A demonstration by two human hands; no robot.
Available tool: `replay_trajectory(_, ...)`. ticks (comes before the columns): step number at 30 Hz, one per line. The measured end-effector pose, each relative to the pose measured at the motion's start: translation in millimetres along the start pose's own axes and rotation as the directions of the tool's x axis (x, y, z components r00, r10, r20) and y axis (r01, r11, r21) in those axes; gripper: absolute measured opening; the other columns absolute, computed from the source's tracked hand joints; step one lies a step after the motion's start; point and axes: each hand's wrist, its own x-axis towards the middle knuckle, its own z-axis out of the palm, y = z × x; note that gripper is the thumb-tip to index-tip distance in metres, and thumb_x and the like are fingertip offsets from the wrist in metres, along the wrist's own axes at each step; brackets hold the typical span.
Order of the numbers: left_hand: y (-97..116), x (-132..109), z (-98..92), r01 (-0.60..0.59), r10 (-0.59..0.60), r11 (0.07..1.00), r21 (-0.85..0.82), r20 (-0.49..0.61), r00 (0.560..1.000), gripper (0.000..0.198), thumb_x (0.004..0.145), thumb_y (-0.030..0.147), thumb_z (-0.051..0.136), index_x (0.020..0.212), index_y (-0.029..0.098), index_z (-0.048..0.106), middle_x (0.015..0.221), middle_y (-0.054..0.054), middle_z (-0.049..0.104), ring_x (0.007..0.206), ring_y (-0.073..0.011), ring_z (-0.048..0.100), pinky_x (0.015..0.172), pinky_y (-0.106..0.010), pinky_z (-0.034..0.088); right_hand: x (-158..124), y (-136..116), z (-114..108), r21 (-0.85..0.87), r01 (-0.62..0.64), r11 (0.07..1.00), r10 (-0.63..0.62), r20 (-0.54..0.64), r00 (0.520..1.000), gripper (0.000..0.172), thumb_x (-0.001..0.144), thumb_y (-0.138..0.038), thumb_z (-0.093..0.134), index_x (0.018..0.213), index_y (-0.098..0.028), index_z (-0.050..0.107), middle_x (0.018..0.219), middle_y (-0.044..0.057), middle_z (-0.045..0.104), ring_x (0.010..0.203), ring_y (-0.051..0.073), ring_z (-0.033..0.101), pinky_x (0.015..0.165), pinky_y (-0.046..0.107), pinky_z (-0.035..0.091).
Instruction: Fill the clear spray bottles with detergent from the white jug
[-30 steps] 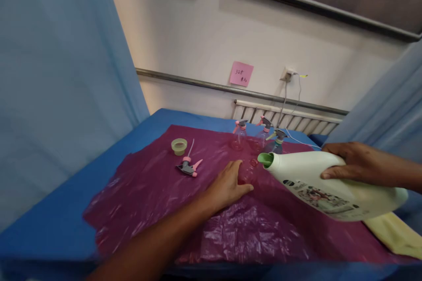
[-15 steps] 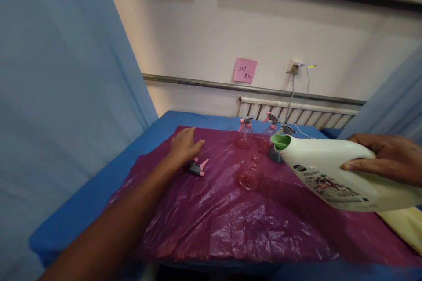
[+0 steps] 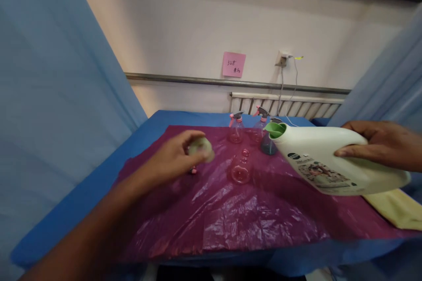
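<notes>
My right hand (image 3: 376, 142) grips a large cream detergent jug (image 3: 316, 158) by its handle. The jug leans left, its uncapped mouth showing a green pour spout (image 3: 275, 129). In my left hand (image 3: 180, 153) is a pale greenish cap (image 3: 200, 148), smeared by motion and held between thumb and fingers. Partly hidden below that hand lies a spray trigger head (image 3: 193, 170). An uncovered clear bottle (image 3: 241, 169) stands left of the jug and below its spout. Behind it are clear spray bottles with pink and grey triggers (image 3: 236, 129) (image 3: 260, 127), and a darker one (image 3: 268, 144).
Purple plastic sheeting (image 3: 244, 224) covers the blue-draped table (image 3: 79, 189). A yellow cloth (image 3: 395, 208) lies at the right. Blue curtains (image 3: 56, 74) hang on both sides. Along the wall run a rail (image 3: 184, 80), a radiator (image 3: 250, 102) and a cord from a socket (image 3: 281, 58).
My left hand has lifted off the sheeting and moved right, now with the pale cap showing in its grasp. The jug remains tilted in my right hand. The whole view has shifted slightly.
</notes>
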Motion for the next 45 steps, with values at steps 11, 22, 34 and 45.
replay_trajectory(11,56,0,149.1,-0.792,0.607,0.487,0.367,0.510,0.610,0.034,0.096,0.031,0.079,0.127,0.022,0.070,0.129,-0.013,0.074,0.132,-0.0348,0.062,0.131,-0.055,0.029,-24,21,-18,0.199,-0.120,0.973,0.106,0.077,0.991,0.055,0.074,-0.072,0.087,0.104,-0.027,0.078,0.096,0.008,0.086,0.084,0.033,0.081,0.065,0.037,0.064)
replay_trajectory(22,15,45,188.3,-0.756,0.525,0.544,0.364,0.555,0.645,0.020,0.093,0.028,0.077,0.112,0.026,0.080,0.112,-0.013,0.083,0.134,-0.0370,0.064,0.137,-0.057,0.017,-29,31,-19,0.195,-0.144,0.970,0.132,0.075,0.988,0.054,0.075,-0.068,0.087,0.106,-0.025,0.078,0.097,0.007,0.086,0.084,0.032,0.081,0.066,0.038,0.064)
replay_trajectory(34,1,5,123.9,-0.419,0.461,0.818,0.393,-0.013,0.887,0.061,0.099,0.047,0.073,0.153,0.023,0.056,0.156,-0.019,0.062,0.150,-0.0399,0.055,0.130,-0.060,0.037,-8,6,-14,0.148,-0.012,0.989,-0.008,0.137,0.991,0.053,0.080,-0.073,0.083,0.099,-0.024,0.075,0.095,0.008,0.084,0.085,0.030,0.078,0.068,0.035,0.060)
replay_trajectory(45,-52,18,149.1,-0.046,0.038,0.998,0.053,0.147,0.988,0.094,0.085,0.039,0.081,0.165,0.018,0.036,0.169,-0.023,0.051,0.155,-0.0387,0.053,0.129,-0.056,0.042,7,-19,-6,0.113,0.028,0.993,-0.064,0.330,0.942,0.034,0.090,-0.053,0.079,0.106,-0.023,0.073,0.101,0.007,0.083,0.089,0.029,0.078,0.070,0.033,0.057)
